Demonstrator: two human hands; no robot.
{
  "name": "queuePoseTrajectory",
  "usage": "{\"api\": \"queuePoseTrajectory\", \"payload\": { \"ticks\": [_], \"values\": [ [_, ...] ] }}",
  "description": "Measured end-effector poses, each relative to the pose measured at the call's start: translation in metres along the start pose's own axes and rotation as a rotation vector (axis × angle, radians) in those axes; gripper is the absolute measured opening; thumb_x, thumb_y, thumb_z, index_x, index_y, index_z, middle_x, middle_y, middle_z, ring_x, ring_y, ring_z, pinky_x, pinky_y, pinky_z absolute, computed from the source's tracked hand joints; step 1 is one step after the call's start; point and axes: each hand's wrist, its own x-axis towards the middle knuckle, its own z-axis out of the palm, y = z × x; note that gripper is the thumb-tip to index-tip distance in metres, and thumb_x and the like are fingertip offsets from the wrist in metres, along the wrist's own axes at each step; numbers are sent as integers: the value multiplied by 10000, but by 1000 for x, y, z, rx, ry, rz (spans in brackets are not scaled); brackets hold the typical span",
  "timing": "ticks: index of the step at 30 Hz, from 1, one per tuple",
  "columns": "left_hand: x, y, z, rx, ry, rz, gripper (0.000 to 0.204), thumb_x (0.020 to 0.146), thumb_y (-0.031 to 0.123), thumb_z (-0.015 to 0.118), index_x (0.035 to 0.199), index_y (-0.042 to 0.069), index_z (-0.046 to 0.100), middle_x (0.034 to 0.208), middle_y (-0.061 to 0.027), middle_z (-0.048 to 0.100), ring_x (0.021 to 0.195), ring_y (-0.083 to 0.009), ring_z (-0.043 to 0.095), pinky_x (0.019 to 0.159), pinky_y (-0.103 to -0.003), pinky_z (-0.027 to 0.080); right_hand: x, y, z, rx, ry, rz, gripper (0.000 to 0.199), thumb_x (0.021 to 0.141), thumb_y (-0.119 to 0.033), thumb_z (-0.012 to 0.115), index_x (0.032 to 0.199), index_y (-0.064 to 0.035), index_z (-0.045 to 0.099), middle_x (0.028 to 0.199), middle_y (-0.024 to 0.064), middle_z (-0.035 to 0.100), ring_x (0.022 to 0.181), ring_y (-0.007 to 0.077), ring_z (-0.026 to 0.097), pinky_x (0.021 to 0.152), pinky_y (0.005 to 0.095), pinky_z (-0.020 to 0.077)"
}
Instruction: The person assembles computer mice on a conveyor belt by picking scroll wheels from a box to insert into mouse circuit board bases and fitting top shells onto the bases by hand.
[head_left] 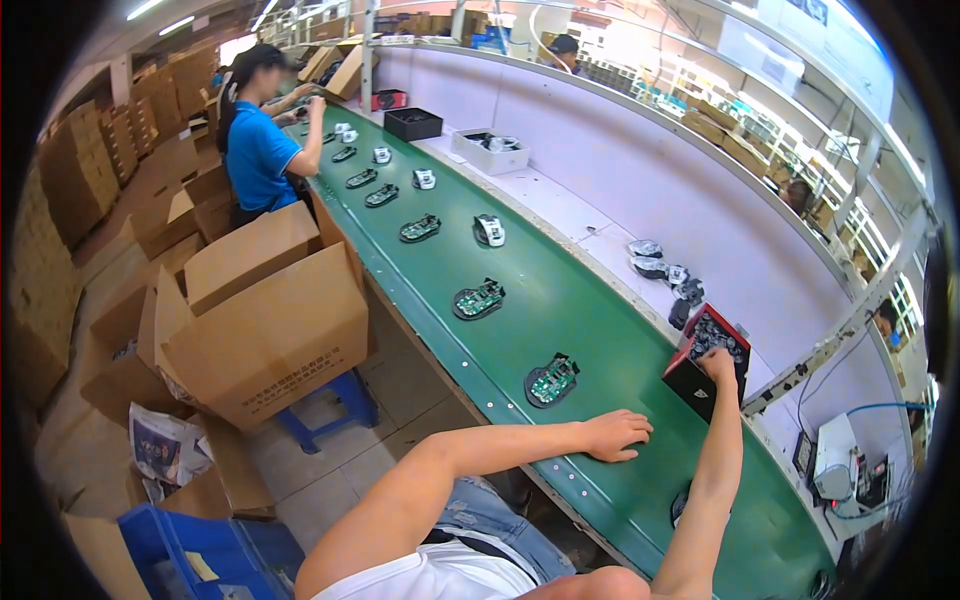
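Your right grip [716, 365] is reaching to the black box [688, 389] with red edges, fingers curling at the dark pieces [712, 328] inside (can't tell if they're grasping one; the fingertips aren't showing clearly). Box is sitting at the far edge of the green surface [600, 325]. Your left grip [615, 437] is resting back-up on that surface, fingers loose, nothing showing in it. Nearest circuit-board unit [551, 380] is lying just beyond it, not touching. On the pick, my read: you're wanting a light pinch on one piece, lifting straight so neighbours aren't snagging on the rim. If the box is sliding, your left is free for steadying it. Watch your right forearm: it's partly covering a dark unit [680, 503].
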Motion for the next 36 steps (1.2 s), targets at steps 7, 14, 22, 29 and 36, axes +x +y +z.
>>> {"api": "queuePoseTrajectory", "payload": {
  "ticks": [7, 14, 22, 29, 36],
  "values": [
    [5, -5, 2, -23, 77, 77, 339, 875, 237, 682, 1147, 46, 618, 1344, -154, 585, 1302, -335, 511, 1070, -468, 416, -35, 5, -26, 80, 506, -172, 239, 687, -163, 791, 846, -64, 642, 857, 167, 697, 876, 357, 681, 776, 437, 540],
    [2, 4, -2, 3, 50, 56, 303, 875, 204, 663, 1130, 46, 617, 1328, -149, 596, 1285, -328, 524, 1065, -455, 422, -70, -1, -25, 267, 526, 3, 207, 777, -225, 754, 831, -73, 624, 814, 149, 710, 832, 373, 687, 751, 474, 539],
    [-2, 3, -1, 77, 93, 40, 288, 860, 170, 646, 1110, 29, 615, 1305, -154, 610, 1245, -330, 554, 1055, -447, 433, -141, -70, -19, 741, 570, -299, 214, 814, -149, 727, 898, -37, 565, 697, 95, 654, 593, 192, 656, 591, 341, 516],
    [2, 7, 6, -214, 183, -44, 315, 788, 146, 671, 1087, 75, 605, 1093, -133, 641, 1093, -340, 605, 962, -453, 470, -297, -99, 29, 577, 249, -543, 177, 892, -157, 692, 983, -9, 662, 727, 97, 670, 595, 163, 649, 573, 300, 511],
    [12, 11, -5, -10, 101, 52, 303, 809, 140, 656, 1064, -14, 603, 1137, -204, 630, 1095, -388, 599, 967, -468, 480, -273, -77, 50, 781, 267, -364, 165, 937, -151, 632, 1037, -21, 627, 710, 130, 668, 599, 197, 663, 574, 327, 513]
  ]
}}
